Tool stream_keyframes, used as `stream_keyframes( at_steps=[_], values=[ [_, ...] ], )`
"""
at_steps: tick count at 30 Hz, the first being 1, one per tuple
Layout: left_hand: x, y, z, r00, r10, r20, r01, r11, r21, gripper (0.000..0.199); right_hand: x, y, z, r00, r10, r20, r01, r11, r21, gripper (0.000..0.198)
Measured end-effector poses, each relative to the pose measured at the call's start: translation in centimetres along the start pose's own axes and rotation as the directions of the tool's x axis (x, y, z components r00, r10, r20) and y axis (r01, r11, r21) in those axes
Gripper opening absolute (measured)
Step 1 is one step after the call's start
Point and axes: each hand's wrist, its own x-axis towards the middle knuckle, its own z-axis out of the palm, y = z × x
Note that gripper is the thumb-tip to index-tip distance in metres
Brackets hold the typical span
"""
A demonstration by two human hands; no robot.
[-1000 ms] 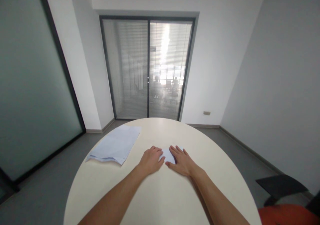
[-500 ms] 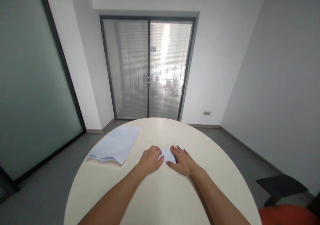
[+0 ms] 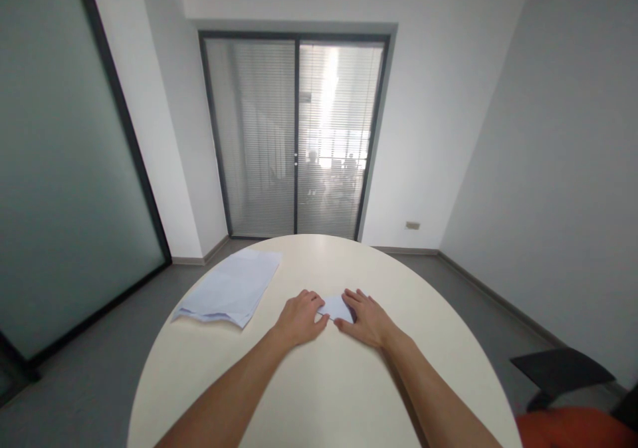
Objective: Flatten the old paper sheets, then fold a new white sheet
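A small white piece of folded paper point(image 3: 335, 308) lies on the table between my two hands. My left hand point(image 3: 302, 316) grips its left side, with the fingers curled over the paper and the thumb at the near edge. On the right side, my right hand point(image 3: 366, 318) holds the paper down with bent fingers on top and the thumb at the near corner. Both hands cover the ends of the paper, so only its middle shows.
The round cream table point(image 3: 319, 388) fills the lower middle. Several loose white sheets point(image 3: 232, 288) lie at its left edge, with corners slightly curled. A chair with a black armrest point(image 3: 562, 370) and red seat point(image 3: 573, 428) stands at the lower right. Behind is a glazed door with blinds point(image 3: 296, 135).
My right hand has shifted slightly right and its fingers are more bent. A little more of the paper's middle shows. My left hand has hardly moved.
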Motion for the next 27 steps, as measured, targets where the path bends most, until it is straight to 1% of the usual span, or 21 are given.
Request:
stream_keyframes(
  at_steps=[4,8,10,13,17,21,27],
  values=[
    [0.0,-0.1,0.0,1.000,0.005,-0.008,-0.005,1.000,0.003,0.027,0.0,0.4,-0.2,0.999,-0.005,-0.038,0.004,1.000,-0.014,0.072],
    [0.1,-0.3,0.1,1.000,0.003,-0.008,-0.003,1.000,-0.002,0.026,0.0,1.1,-0.4,0.996,-0.063,-0.069,0.062,0.998,-0.019,0.065],
    [0.1,-0.4,0.2,1.000,-0.005,-0.004,0.005,1.000,-0.009,0.025,0.0,1.3,-0.5,0.995,-0.074,-0.074,0.073,0.997,-0.009,0.062],
    [0.1,-0.5,0.3,1.000,-0.014,0.001,0.014,1.000,-0.013,0.025,-0.2,1.4,-0.8,0.997,-0.018,-0.069,0.019,1.000,0.007,0.062],
    [0.3,-0.6,0.3,0.999,-0.032,0.007,0.032,0.999,0.007,0.025,-0.4,1.3,-1.0,0.998,0.058,-0.027,-0.058,0.998,-0.005,0.068],
    [0.5,-0.8,0.2,0.999,-0.051,0.011,0.051,0.998,0.038,0.027,-0.4,1.3,-1.0,0.998,0.063,-0.012,-0.063,0.998,-0.004,0.068],
    [0.6,-0.7,0.1,0.998,-0.066,0.002,0.066,0.997,0.049,0.021,-0.5,1.1,-1.2,0.998,0.067,0.000,-0.067,0.998,-0.015,0.065]
  ],
)
